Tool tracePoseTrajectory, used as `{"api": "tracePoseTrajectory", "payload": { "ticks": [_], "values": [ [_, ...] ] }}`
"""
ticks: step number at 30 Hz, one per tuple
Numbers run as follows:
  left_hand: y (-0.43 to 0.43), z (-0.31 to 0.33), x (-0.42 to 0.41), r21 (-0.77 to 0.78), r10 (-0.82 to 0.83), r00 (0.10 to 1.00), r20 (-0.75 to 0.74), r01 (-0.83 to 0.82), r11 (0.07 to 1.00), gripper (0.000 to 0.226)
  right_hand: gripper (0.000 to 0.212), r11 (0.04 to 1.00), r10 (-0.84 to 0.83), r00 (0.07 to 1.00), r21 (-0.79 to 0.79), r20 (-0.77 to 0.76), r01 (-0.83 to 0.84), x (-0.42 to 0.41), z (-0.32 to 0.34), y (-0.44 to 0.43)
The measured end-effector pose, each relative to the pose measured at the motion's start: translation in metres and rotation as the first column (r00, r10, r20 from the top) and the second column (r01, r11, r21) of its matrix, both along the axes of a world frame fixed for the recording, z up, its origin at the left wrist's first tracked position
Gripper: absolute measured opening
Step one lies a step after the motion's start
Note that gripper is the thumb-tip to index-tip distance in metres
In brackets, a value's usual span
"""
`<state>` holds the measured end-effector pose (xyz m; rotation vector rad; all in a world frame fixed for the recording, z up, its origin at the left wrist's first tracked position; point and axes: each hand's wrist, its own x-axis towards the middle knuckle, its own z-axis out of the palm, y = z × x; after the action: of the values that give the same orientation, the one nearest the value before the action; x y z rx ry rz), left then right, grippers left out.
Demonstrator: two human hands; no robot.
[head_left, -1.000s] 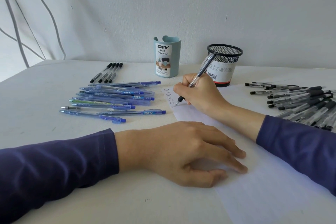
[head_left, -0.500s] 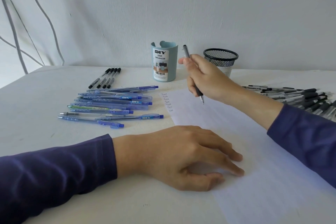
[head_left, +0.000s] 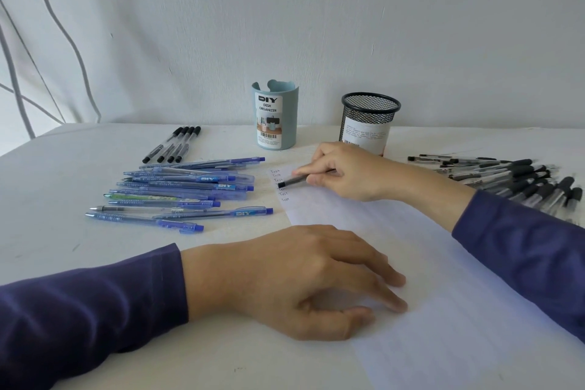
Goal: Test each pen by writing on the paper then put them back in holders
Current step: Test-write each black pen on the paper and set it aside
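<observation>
Two holders stand at upper centre: the blue holder [head_left: 274,115] and the mesh holder [head_left: 368,122]. Below them the right hand [head_left: 345,172] pinches one black pen [head_left: 292,181], nearly flat over the paper [head_left: 443,310]. The left hand [head_left: 294,279], lower centre, rests loosely spread on the paper. Four capped pens [head_left: 172,144] lie upper left. The blue pens [head_left: 183,193] and the right heap [head_left: 522,180] are too crowded to count.

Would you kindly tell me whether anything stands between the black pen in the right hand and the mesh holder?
Nothing visible does. The right hand holds the black pen above the paper, and the mesh holder stands directly behind that hand, its mouth open.
</observation>
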<state>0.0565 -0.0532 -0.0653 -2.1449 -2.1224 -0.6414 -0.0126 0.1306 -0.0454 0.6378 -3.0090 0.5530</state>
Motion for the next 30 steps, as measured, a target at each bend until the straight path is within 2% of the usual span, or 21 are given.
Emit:
{"api": "tracePoseTrajectory", "payload": {
  "ticks": [5, 6, 9, 12, 16, 19, 22, 25, 27, 30],
  "values": [
    [-0.001, 0.000, -0.001, -0.017, 0.005, 1.000, -0.002, -0.005, 1.000, 0.031, 0.041, 0.965, -0.034, 0.996, 0.260, 0.081, 0.012, 0.001, 0.006, 0.002],
    [-0.001, 0.000, -0.001, -0.019, 0.006, 1.000, -0.001, -0.006, 1.000, 0.031, 0.044, 0.962, -0.028, 0.992, 0.271, 0.121, -0.006, 0.003, 0.009, 0.004],
    [-0.001, 0.001, 0.000, -0.012, 0.007, 0.999, -0.046, -0.007, 1.000, 0.031, 0.051, 0.985, -0.008, 0.978, 0.173, 0.207, -0.028, 0.009, 0.027, 0.011],
    [0.001, 0.003, -0.001, 0.080, 0.060, 0.986, -0.153, -0.048, 0.996, 0.029, 0.031, 0.990, -0.059, 0.967, 0.136, 0.246, 0.025, 0.008, 0.049, 0.027],
    [0.003, 0.002, -0.017, 0.177, 0.255, 0.952, -0.167, -0.226, 0.958, 0.028, 0.014, 0.943, -0.248, 0.919, 0.294, 0.307, 0.156, 0.003, 0.068, 0.070],
    [0.004, -0.001, -0.040, 0.087, 0.462, 0.870, -0.172, -0.454, 0.887, 0.044, 0.009, 0.853, -0.434, 0.879, 0.403, 0.196, 0.331, -0.002, 0.067, 0.103],
    [0.008, 0.004, -0.061, -0.030, 0.637, 0.745, -0.196, -0.654, 0.756, 0.067, 0.025, 0.754, -0.557, 0.826, 0.470, 0.086, 0.459, -0.005, 0.058, 0.117],
    [0.014, 0.014, -0.076, -0.051, 0.705, 0.693, -0.150, -0.717, 0.695, 0.052, 0.028, 0.739, -0.567, 0.821, 0.481, 0.068, 0.471, -0.007, 0.050, 0.118],
    [0.016, 0.016, -0.082, -0.054, 0.707, 0.702, -0.081, -0.712, 0.700, 0.036, 0.026, 0.730, -0.572, 0.819, 0.485, 0.049, 0.481, -0.010, 0.048, 0.119],
    [0.018, 0.015, -0.086, -0.042, 0.686, 0.723, -0.085, -0.690, 0.722, 0.026, 0.026, 0.711, -0.578, 0.815, 0.462, -0.047, 0.530, -0.017, 0.048, 0.121]
  ]
}}
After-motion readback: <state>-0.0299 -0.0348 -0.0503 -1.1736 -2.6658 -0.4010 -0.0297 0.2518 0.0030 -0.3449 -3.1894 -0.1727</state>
